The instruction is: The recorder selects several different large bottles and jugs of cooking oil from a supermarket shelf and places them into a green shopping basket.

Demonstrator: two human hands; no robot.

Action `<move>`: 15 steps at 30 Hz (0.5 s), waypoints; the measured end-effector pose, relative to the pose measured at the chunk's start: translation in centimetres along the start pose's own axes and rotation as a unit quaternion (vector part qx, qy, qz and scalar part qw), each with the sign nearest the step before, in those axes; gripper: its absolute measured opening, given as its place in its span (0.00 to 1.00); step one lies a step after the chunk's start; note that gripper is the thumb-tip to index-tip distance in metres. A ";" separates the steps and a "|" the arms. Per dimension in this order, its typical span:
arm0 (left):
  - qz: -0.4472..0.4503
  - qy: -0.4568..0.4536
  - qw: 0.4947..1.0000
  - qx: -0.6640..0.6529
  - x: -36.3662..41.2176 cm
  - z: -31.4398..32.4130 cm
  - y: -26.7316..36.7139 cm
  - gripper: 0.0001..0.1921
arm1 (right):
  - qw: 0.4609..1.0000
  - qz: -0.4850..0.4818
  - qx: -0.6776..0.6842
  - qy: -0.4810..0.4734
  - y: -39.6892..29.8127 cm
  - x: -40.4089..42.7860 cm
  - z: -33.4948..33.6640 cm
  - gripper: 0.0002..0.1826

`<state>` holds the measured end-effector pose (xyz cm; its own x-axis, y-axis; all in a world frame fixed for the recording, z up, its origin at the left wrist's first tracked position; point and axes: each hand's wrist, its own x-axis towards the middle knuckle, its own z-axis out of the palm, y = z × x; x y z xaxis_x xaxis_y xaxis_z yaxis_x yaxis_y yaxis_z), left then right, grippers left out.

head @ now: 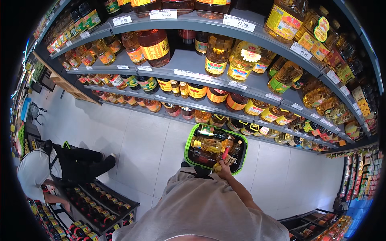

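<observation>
My right hand [223, 169] is at the near rim of a black shopping basket [186, 150] with a bright green edge. Its fingers close around a small bottle of golden liquid [216, 167], partly hidden by the hand. Just beyond the fingers shows a narrow pinkish-red strip [225, 153]; what it belongs to is unclear. Inside the basket lie a dark bottle with a green label [206, 130], a clear bottle of golden oil [208, 145] and a dark bottle with a pale label [232, 153], among others. My left hand is out of view.
Curved-looking shelves [187, 60] of bottled oil with price tags rise beyond the basket. At left a person in a white top [39, 171] bends over a display stand of bottles [99, 205]. A shopping cart [36, 113] stands farther off. Another bottle rack [313, 226] is at lower right.
</observation>
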<state>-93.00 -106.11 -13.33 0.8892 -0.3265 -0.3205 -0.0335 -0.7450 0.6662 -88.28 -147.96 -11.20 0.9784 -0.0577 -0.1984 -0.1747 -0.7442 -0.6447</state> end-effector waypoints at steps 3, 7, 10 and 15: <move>-0.117 -0.015 0.992 -0.053 -0.8 1.3 -0.8 0.22 | 1.000 -0.003 -0.011 -0.017 -0.5 0.3 -0.3 0.41; -0.271 -0.039 0.953 -0.134 0.1 0.5 -0.5 0.24 | 0.997 0.060 0.029 -0.029 -0.3 0.3 -1.3 0.38; -0.393 -0.033 0.894 -0.213 1.1 -2.0 1.3 0.25 | 0.998 0.054 0.015 -0.026 -1.7 0.5 -1.5 0.41; -0.411 0.128 0.808 -0.403 1.5 -3.8 4.9 0.20 | 0.999 0.043 -0.015 0.005 -0.7 0.5 -0.5 0.46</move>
<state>-90.13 -108.05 -7.98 0.5288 0.2934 -0.7964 0.8322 0.0052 0.5545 -87.64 -147.78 -10.43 0.9609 -0.1298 -0.2445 -0.2554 -0.7563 -0.6023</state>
